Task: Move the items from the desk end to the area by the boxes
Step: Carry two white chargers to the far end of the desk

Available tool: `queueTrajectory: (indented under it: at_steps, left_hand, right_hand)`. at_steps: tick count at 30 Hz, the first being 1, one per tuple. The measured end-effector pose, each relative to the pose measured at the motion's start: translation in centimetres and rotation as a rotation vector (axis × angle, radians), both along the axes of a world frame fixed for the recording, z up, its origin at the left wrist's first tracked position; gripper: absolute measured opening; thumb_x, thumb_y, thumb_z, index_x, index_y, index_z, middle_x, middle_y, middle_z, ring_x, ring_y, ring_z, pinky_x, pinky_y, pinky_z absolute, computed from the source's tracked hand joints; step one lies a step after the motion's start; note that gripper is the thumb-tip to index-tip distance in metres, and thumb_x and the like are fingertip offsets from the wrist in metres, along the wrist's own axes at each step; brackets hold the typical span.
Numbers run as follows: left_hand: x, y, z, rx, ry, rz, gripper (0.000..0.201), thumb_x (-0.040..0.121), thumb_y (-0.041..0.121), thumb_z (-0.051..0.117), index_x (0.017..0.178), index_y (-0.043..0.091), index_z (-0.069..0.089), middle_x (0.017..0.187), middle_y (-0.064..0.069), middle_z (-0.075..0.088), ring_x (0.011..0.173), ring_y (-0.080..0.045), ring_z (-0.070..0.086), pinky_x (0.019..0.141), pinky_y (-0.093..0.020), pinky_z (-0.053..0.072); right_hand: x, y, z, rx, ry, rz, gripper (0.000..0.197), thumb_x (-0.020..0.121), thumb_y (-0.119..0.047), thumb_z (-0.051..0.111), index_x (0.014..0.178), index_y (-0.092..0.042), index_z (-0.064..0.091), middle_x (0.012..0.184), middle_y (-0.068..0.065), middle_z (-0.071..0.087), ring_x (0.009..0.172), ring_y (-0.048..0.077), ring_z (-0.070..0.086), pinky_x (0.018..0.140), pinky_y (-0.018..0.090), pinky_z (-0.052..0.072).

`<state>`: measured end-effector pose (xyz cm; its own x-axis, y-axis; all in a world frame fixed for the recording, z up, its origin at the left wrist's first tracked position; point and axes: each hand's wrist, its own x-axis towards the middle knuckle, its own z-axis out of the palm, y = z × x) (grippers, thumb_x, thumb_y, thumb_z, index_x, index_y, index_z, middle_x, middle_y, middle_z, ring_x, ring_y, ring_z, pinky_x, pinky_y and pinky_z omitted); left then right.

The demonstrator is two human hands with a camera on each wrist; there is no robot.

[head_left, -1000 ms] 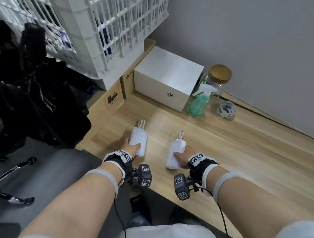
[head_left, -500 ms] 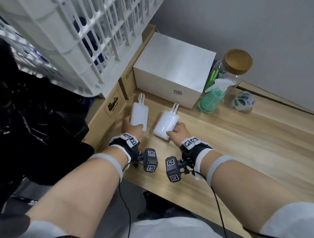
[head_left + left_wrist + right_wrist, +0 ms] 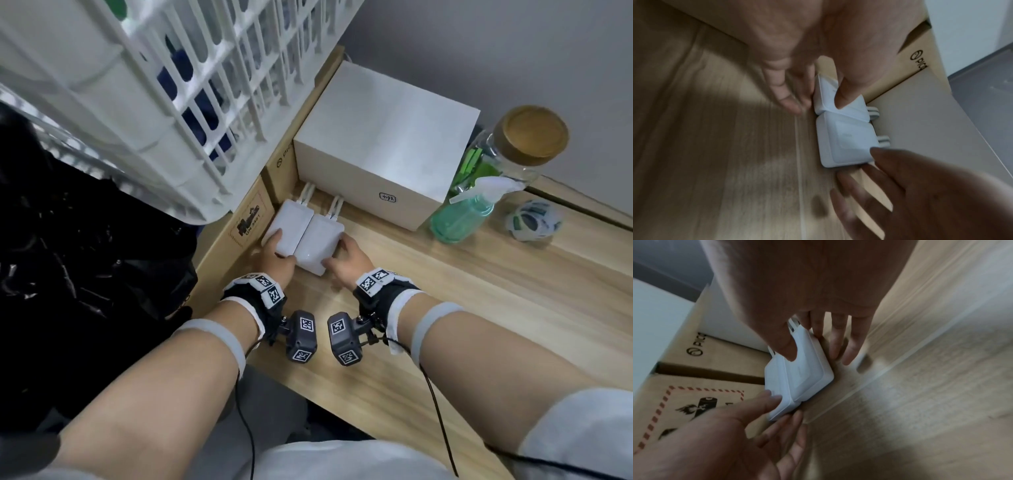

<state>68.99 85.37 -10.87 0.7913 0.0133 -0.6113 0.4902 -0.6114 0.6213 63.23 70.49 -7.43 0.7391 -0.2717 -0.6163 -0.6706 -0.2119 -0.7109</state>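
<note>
Head view: both power banks (image 3: 303,233) lying by the white box (image 3: 383,144), at 12 o'clock.
Left hand (image 3: 275,262): pinching one.
Right hand (image 3: 346,260): pinching the other.
Left to do: releasing.

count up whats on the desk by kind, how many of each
white power banks: 2, left one and right one, side by side
white box: 1
cardboard boxes: 2, one and another
spray bottle: 1
glass jar: 1
tape roll: 1
total: 8

Right hand (image 3: 807,296) pinches the right power bank (image 3: 809,369) (thumb on top) beside the cardboard box (image 3: 701,368).
</note>
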Motion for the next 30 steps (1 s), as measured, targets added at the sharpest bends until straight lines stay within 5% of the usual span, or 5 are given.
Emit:
queueTrajectory:
  at_steps: [4,9,20,27,30]
  left_hand:
    - [-0.1,-0.5,-0.1,-0.004,0.021,-0.069,0.082,0.082,0.02,0.058,0.149,0.048,0.02,0.135,-0.008,0.048,0.105,-0.027,0.058,0.094,-0.043,0.052]
    - [-0.2,-1.1,-0.3,-0.012,0.032,-0.058,0.088,0.086,0.018,0.06,0.154,0.042,0.01,0.127,-0.003,0.046,0.102,-0.021,0.051,0.091,-0.031,0.044]
    - [-0.7,-2.5,2.9,-0.233,0.109,0.153,0.09,0.068,0.023,0.062,0.15,0.03,0.026,0.133,-0.008,0.046,0.113,-0.031,0.052,0.1,-0.047,0.048]
    - [-4.5,-5.8,4.0,0.077,0.05,0.175,0.057,0.088,0.01,0.05,0.142,0.001,0.034,0.144,-0.025,0.041,0.127,-0.044,0.045,0.104,-0.051,0.042]
    - [-7.3,-9.6,5.8,0.1,0.135,-0.039,0.036,0.089,0.014,0.051,0.123,0.004,0.055,0.124,-0.019,0.056,0.113,-0.038,0.054,0.079,-0.037,0.048]
  right_hand:
    - [0.9,-0.2,0.0,-0.029,0.015,0.018,0.063,0.084,-0.007,0.063,0.142,-0.011,0.039,0.136,0.009,0.056,0.122,0.027,0.055,0.088,0.022,0.04]
    - [1.0,-0.1,0.2,-0.014,0.012,0.05,0.068,0.08,-0.011,0.063,0.142,-0.016,0.038,0.134,0.007,0.056,0.111,0.03,0.062,0.095,0.044,0.053]
    - [-0.5,-1.4,2.8,0.138,0.049,-0.039,0.08,0.086,-0.021,0.065,0.153,-0.029,0.023,0.157,0.0,0.034,0.104,0.028,0.067,0.087,0.044,0.058]
    - [-9.0,-6.6,4.1,0.189,0.051,-0.285,0.071,0.094,-0.015,0.06,0.153,-0.026,0.023,0.155,-0.003,0.034,0.11,0.028,0.065,0.096,0.045,0.053]
    - [-13.9,-9.5,5.3,0.156,0.039,-0.407,0.068,0.093,-0.016,0.061,0.151,-0.024,0.027,0.152,0.001,0.038,0.107,0.029,0.067,0.093,0.044,0.055]
